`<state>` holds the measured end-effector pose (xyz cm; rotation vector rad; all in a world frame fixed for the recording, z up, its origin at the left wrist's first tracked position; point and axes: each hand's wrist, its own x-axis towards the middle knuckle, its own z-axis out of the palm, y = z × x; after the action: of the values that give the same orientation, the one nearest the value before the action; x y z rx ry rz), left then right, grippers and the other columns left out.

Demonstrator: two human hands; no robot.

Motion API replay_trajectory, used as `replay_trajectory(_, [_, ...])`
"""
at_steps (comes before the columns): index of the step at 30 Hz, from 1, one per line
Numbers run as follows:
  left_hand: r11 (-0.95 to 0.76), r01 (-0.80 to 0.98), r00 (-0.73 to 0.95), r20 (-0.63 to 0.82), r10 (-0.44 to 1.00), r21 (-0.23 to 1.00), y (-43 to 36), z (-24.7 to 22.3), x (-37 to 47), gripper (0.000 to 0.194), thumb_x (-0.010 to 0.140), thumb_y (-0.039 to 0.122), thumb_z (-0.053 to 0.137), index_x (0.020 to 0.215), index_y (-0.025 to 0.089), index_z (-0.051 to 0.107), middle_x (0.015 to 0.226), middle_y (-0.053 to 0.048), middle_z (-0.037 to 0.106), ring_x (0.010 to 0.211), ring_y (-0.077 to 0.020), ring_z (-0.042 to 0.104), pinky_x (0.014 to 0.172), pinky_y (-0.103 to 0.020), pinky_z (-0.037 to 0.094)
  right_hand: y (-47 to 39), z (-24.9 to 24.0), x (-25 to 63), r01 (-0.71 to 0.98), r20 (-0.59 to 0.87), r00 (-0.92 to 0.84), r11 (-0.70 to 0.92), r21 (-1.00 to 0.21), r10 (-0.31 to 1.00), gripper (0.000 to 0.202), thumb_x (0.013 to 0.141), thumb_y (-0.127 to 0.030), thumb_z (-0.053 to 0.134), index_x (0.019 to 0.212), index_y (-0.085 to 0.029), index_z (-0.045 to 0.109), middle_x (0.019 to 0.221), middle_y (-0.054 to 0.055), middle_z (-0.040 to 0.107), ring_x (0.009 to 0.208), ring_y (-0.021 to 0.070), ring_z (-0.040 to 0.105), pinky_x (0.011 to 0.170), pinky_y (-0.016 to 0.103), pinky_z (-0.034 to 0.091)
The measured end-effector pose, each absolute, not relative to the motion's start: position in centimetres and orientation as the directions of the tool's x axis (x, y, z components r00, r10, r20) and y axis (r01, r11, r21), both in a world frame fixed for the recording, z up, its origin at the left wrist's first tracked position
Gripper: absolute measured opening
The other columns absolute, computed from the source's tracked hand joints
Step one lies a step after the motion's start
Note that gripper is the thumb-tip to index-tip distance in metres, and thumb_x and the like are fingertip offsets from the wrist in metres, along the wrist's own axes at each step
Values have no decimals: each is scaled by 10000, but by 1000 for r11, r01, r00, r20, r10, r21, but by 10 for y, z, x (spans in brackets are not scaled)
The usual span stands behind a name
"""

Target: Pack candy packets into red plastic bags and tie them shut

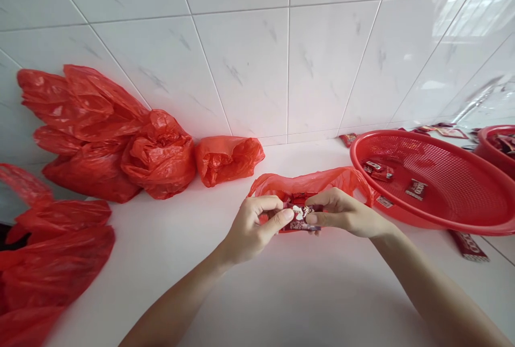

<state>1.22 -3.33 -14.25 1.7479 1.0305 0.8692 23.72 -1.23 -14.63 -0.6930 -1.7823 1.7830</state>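
Note:
A small dark-red wrapped snack packet (298, 218) with pale print is pinched between both hands. My left hand (257, 226) closes on its left end, thumb on top. On the right end, my right hand (346, 214) grips it with thumb and fingers. Directly behind and below the packet lies a red plastic bag (322, 179), its mouth open, with more red packets partly visible inside. The hands hide much of the bag's front.
A red mesh basket (434, 175) with several packets stands at right, a snack packet (469, 245) beneath its near rim. Another red basket (499, 132) is at the far right. Filled red bags (159, 154) line the left side. A tiled wall (241, 68) rises behind the white table (169, 240).

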Motion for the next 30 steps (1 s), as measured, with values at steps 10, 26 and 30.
replay_trajectory(10, [-250,224,394,147,907,942,-34,-143,15,441,973,403,526,597,174,495,588,35,415,573,-103,366,546,-250,315,-12,-147,236,-17,71,-718,85,-996,692,368,950,-438,647,727,-148,607,665,-19,531,618,102,464,590,249,398])
replay_trajectory(26, [-310,197,374,221,901,930,-35,-148,16,342,968,375,568,724,165,683,652,5,558,635,-123,481,612,-258,401,-13,-152,234,-75,121,-719,96,-993,684,381,933,-413,676,691,-143,559,648,-27,484,609,94,425,568,244,359])
replay_trajectory(30, [-318,229,371,219,902,920,-35,-147,17,359,968,370,569,685,166,653,635,11,537,633,-121,467,614,-260,391,-11,-155,234,-56,118,-718,112,-992,686,398,937,-428,663,678,-149,547,624,-42,437,579,84,369,523,237,296])
